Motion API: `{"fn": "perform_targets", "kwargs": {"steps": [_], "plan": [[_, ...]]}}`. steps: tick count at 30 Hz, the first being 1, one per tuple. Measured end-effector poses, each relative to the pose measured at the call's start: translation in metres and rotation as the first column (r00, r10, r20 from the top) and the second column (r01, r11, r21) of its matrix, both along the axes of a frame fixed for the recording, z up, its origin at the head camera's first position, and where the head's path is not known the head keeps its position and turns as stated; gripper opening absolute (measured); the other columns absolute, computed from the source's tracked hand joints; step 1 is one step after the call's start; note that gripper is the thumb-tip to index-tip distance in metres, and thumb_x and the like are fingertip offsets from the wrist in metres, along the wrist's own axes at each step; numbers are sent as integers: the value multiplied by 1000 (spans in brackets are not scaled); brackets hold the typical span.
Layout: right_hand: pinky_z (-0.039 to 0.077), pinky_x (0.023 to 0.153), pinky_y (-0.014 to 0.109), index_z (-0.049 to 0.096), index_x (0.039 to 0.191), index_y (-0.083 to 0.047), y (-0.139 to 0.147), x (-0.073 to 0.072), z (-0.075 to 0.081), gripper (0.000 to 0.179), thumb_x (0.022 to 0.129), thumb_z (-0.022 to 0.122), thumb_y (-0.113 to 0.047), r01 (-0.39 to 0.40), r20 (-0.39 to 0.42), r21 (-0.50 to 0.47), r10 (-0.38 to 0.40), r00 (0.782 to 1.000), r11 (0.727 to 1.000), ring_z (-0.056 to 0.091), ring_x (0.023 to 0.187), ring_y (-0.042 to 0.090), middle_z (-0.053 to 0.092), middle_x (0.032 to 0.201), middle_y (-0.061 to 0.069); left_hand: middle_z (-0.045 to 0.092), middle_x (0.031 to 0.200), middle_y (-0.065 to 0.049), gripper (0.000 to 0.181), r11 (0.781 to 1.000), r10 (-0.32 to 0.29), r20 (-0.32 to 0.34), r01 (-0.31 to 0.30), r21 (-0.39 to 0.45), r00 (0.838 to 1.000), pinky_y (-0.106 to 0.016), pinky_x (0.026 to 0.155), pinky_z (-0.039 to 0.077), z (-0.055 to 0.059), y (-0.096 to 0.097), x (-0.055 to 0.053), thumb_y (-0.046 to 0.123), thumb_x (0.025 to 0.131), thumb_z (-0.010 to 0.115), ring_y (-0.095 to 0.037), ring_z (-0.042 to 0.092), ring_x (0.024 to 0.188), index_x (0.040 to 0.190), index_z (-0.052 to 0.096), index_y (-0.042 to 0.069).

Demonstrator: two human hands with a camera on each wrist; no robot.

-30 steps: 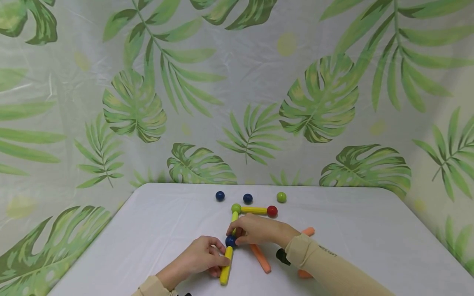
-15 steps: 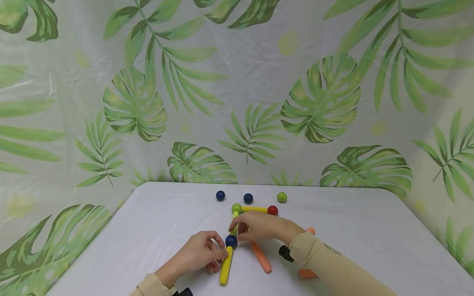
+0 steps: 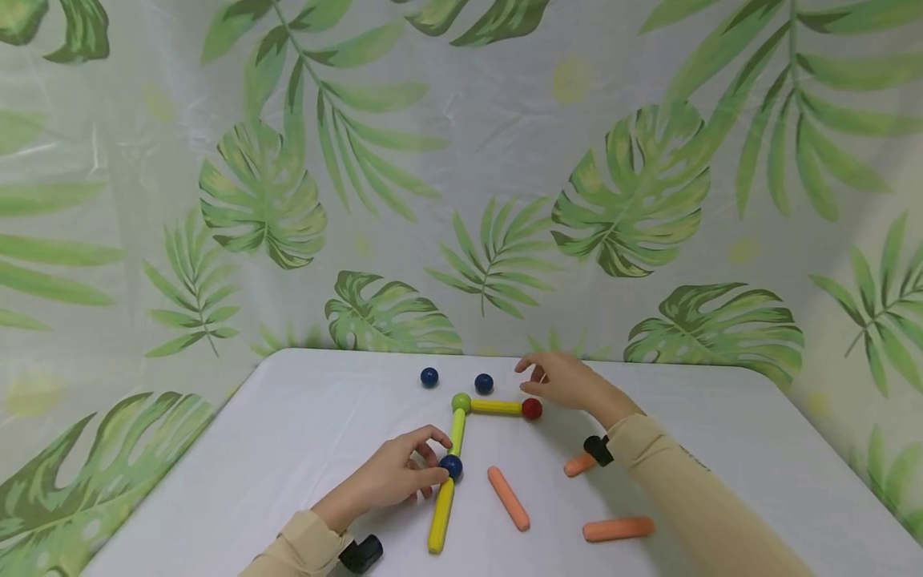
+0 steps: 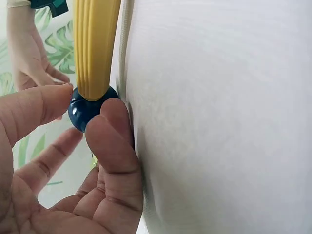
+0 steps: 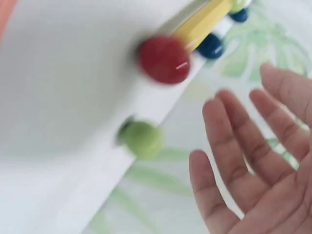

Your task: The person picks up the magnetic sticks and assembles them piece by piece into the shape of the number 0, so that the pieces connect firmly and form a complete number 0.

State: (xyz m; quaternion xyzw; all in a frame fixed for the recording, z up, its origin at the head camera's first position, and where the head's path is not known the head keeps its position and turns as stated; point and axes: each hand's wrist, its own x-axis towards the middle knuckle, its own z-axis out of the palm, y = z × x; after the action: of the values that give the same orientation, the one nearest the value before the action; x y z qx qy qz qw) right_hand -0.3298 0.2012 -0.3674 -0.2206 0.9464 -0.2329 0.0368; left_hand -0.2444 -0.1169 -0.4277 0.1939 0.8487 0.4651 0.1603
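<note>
My left hand (image 3: 400, 469) holds a dark blue ball (image 4: 84, 113) between thumb and fingers at the near part of a joined chain. A yellow stick (image 3: 441, 517) runs from this ball toward me. A yellow-green stick (image 3: 457, 433) leads away to a light green ball (image 3: 461, 402), joined by another yellow stick (image 3: 496, 407) to a red ball (image 3: 532, 409). Over the far table, past the red ball, my right hand (image 3: 570, 385) is spread with nothing in its fingers. A loose green ball (image 5: 143, 139) lies near it in the right wrist view; in the head view the hand hides that ball.
Two loose blue balls, one to the left (image 3: 429, 377) and one to the right (image 3: 484, 384), lie near the white table's (image 3: 324, 401) back edge. Orange sticks lie on the right: one in the middle (image 3: 508, 498), one near the front (image 3: 618, 529), one partly under the right wrist (image 3: 579, 465).
My right hand has left the blue ball and yellow-green stick and moved to the far right, over the loose green ball. My left hand has shifted slightly forward from the yellow stick to the blue ball.
</note>
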Motion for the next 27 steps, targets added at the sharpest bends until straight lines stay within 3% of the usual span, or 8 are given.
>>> {"fn": "perform_targets", "kwargs": {"steps": [8,17,27], "plan": [[53,73,37,65,138,-4,31,-18,-20,39,104,70,-23,187,-20,41,-187,982,981,64,86,23,71,105,13,65,107,-5,28,998,-49,-2,49,-29,999,-28,56,50,2,3,-5,18,103,73,-16,67,72,131,69,18],[55,76,40,62,141,0,38,-25,-34,45,104,72,-22,230,26,32,-231,973,973,66,90,25,71,109,17,65,105,-4,24,997,-73,-4,73,-36,997,-27,57,50,0,5,-9,15,103,72,-15,66,73,127,71,16],[49,68,32,62,138,-3,30,-24,-41,40,102,74,-16,229,30,17,-230,973,973,60,78,19,69,97,11,64,106,-5,22,997,-65,16,66,-28,998,-27,57,49,-1,5,-10,16,104,72,-16,66,73,126,70,16]]}}
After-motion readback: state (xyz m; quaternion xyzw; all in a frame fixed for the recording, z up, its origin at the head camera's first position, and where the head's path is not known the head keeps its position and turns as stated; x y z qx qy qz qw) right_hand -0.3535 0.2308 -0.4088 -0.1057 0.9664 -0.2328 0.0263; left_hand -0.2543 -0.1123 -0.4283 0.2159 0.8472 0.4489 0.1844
